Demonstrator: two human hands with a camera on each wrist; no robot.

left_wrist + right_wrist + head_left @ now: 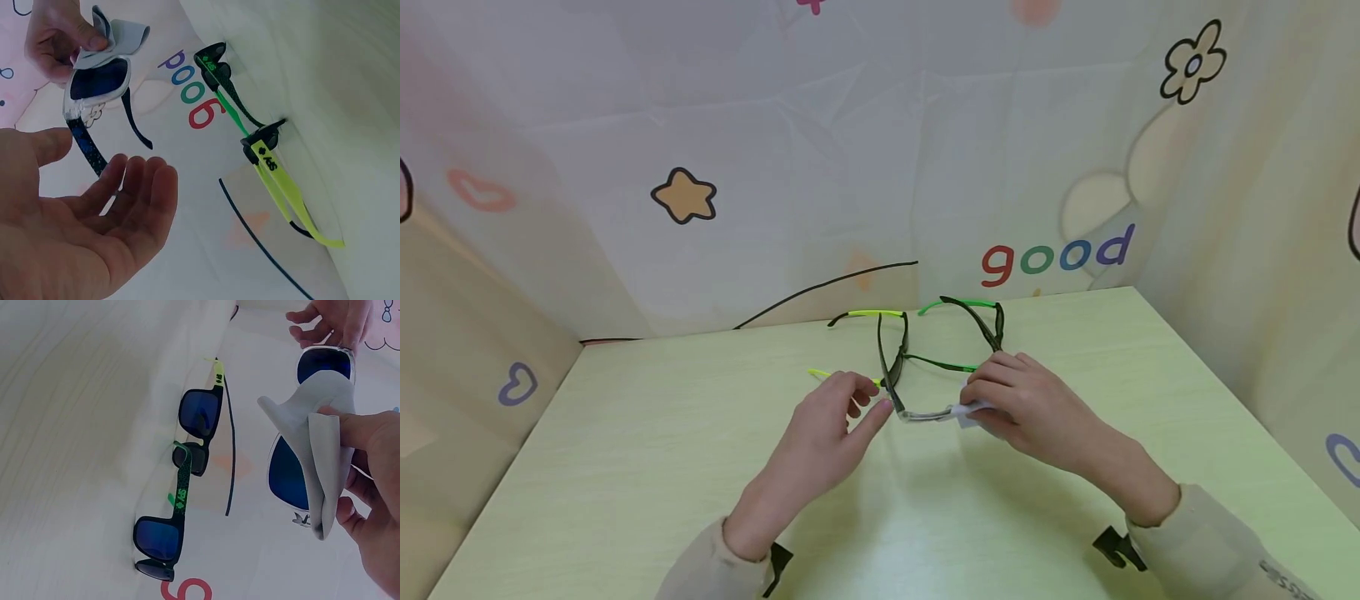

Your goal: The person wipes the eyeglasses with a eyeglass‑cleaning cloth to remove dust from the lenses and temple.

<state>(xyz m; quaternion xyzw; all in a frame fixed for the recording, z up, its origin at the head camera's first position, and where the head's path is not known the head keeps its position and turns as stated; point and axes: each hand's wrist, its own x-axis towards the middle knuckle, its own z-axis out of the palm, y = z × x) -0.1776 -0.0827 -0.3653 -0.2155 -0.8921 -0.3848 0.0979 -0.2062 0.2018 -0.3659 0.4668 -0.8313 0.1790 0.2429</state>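
Clear-framed sunglasses (287, 472) with blue mirrored lenses and dark temples are held up over the table. My right hand (1037, 408) pinches a folded grey cloth (325, 462) between thumb and fingers, the cloth lying over the middle of the frame and part of a lens. The left hand (820, 437) is at the other end of the frame, its thumb tip right by the hinge. Its fingers (150, 194) are loosely bent and spread beside the dark temple (87, 147), not wrapped around it.
Behind the hands, two more sunglasses rest on the light wooden table (662, 433): a black pair with yellow temples (269, 165) and a black pair with green on the temples (158, 537). A printed curtain (850, 167) hangs along the table's back edge and both sides.
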